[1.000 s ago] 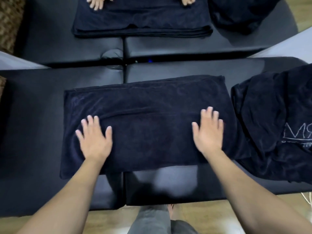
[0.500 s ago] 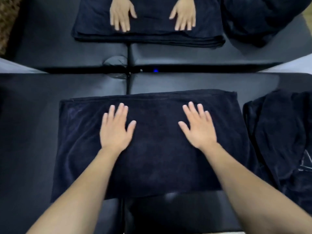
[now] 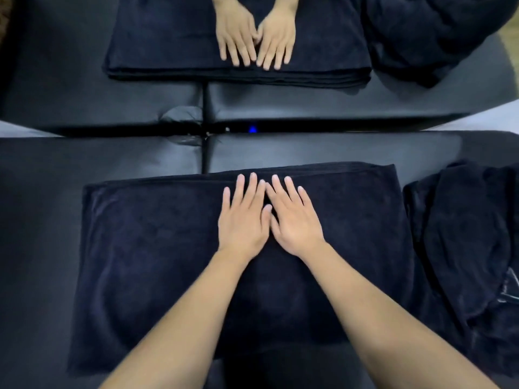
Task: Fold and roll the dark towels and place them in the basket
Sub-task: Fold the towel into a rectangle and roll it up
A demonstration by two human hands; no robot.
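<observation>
No basket shows in the head view. One folded dark towel [image 3: 157, 248] lies flat on the near black table [image 3: 42, 220]; the left hand [image 3: 243, 220] and right hand [image 3: 295, 221] press on its far middle, side by side and touching, fingers straight. Two more hands [image 3: 252, 35] rest on a second folded towel [image 3: 157, 43] opposite. Two crumpled dark heaps [image 3: 466, 248] lie right; pale marks there are unreadable

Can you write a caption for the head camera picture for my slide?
Left hand and right hand press flat, side by side, on a folded dark towel on a black table.
</observation>
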